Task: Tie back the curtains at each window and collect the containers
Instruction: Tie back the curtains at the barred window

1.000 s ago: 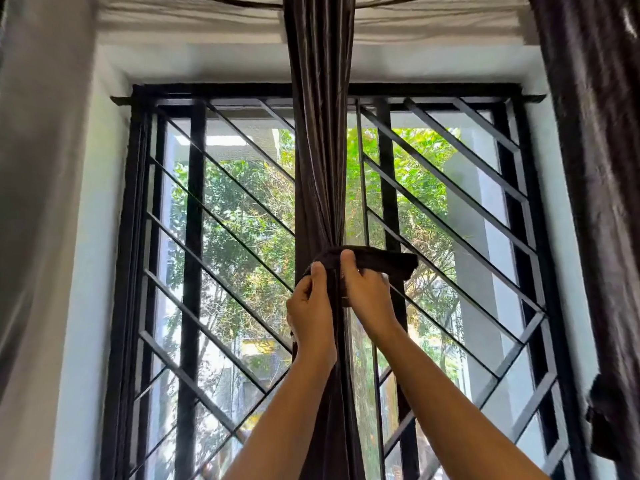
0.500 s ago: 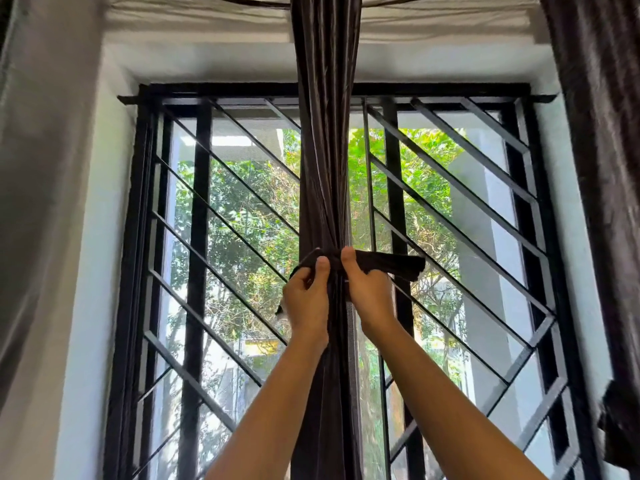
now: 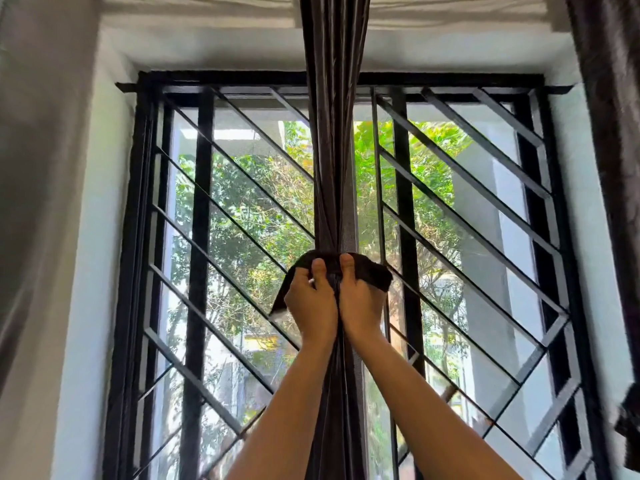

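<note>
Dark satin curtain (image 3: pixel 334 168) is hanging gathered down the middle of the window (image 3: pixel 485 202), and I am watching both hands working at its waist. The left hand (image 3: pixel 311 303) is gripping one end of the tie (image 3: pixel 375 273), fingers curled and thumb pressing up on the band, with a tail drooping toward the window's left side. The right hand (image 3: pixel 362 299) is gripping the other end the same way, touching the left.

A second ago the hands were sitting slightly apart and the right tail was sticking out straight. Now they are closing together and that tail is bunching in the fist, so I am reading this as the tie being cinched. This window is looking nearly done, though the hands are hiding any knot. No containers are showing.
</note>
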Action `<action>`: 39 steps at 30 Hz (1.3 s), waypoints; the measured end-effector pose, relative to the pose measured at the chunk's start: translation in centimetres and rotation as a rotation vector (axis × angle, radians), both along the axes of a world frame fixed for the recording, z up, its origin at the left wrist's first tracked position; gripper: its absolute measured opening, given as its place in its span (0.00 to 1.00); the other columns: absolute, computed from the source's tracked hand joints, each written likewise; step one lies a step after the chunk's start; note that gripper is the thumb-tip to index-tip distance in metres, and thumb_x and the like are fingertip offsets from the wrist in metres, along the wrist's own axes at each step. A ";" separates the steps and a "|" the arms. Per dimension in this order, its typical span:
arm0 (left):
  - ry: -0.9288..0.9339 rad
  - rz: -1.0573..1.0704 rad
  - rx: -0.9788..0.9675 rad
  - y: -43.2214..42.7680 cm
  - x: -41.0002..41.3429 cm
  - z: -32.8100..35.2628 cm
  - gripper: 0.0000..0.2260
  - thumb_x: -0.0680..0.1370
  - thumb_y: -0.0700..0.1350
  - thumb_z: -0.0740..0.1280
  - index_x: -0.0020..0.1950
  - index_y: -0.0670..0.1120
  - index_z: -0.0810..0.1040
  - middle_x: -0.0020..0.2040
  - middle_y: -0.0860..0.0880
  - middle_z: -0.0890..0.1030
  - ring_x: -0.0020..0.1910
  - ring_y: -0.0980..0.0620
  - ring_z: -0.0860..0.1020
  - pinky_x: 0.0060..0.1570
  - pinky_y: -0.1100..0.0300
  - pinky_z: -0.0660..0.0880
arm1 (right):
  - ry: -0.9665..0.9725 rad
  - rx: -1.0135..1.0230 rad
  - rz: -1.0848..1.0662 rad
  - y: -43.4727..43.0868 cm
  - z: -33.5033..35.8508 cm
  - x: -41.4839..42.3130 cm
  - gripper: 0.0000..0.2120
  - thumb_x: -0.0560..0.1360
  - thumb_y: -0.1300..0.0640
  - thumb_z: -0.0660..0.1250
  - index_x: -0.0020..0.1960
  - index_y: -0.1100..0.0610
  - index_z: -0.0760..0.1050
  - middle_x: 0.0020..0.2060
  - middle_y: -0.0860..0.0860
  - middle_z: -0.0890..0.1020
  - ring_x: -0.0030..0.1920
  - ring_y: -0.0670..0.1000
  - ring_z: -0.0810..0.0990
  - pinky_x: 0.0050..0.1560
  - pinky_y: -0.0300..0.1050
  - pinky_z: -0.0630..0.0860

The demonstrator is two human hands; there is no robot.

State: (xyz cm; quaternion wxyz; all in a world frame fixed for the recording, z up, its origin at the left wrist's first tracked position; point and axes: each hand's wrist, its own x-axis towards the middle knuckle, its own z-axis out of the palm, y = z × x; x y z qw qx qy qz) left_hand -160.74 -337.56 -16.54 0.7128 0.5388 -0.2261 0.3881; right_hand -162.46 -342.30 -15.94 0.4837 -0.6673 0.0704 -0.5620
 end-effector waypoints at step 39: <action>0.167 -0.240 0.118 -0.9 0.8 0.4 0.16 0.82 0.52 0.54 0.45 0.44 0.74 0.42 0.44 0.78 0.43 0.45 0.76 0.43 0.54 0.70 | -0.058 -0.027 0.015 -0.6 0.8 -1.4 0.14 0.81 0.57 0.60 0.55 0.68 0.74 0.45 0.55 0.77 0.34 0.36 0.70 0.33 0.19 0.62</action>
